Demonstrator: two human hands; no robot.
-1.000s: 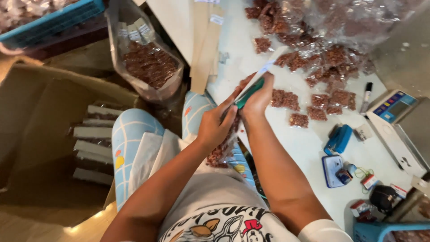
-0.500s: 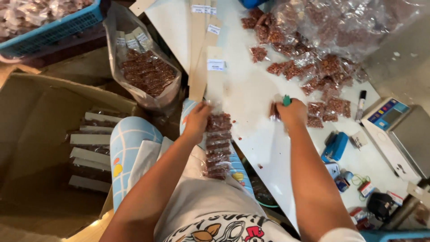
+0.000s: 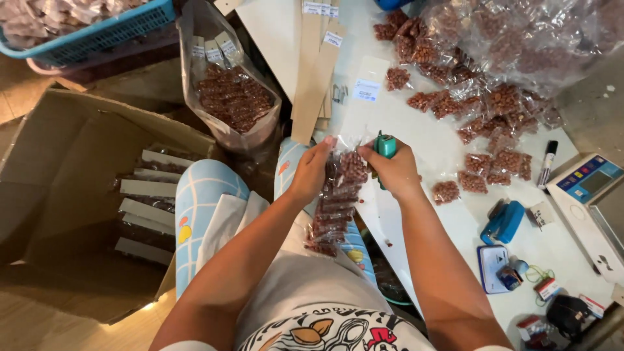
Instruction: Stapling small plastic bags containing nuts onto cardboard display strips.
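Clear plastic glints over a strip of small nut packets (image 3: 335, 205) that hangs from both hands above the person's lap, just off the near edge of the white counter (image 3: 429, 140). The left hand (image 3: 311, 170) has its fingers closed on the strip's top at about 9 o'clock of it; the right hand (image 3: 393, 170) pinches the same top edge at 3 o'clock while also gripping a green stapler (image 3: 385, 147).

Open counter lies only in a narrow band toward 12 o'clock, between tan card strips (image 3: 313, 71) and loose packets (image 3: 484, 140). A blue stapler (image 3: 502, 221) and a digital scale (image 3: 588, 188) crowd the 4 o'clock side; a cardboard box (image 3: 58, 175) fills the floor at 9 o'clock.

Half a second earlier the hands were apart, the right resting on the counter among the packets; it has since come in to meet the left at the strip's top.
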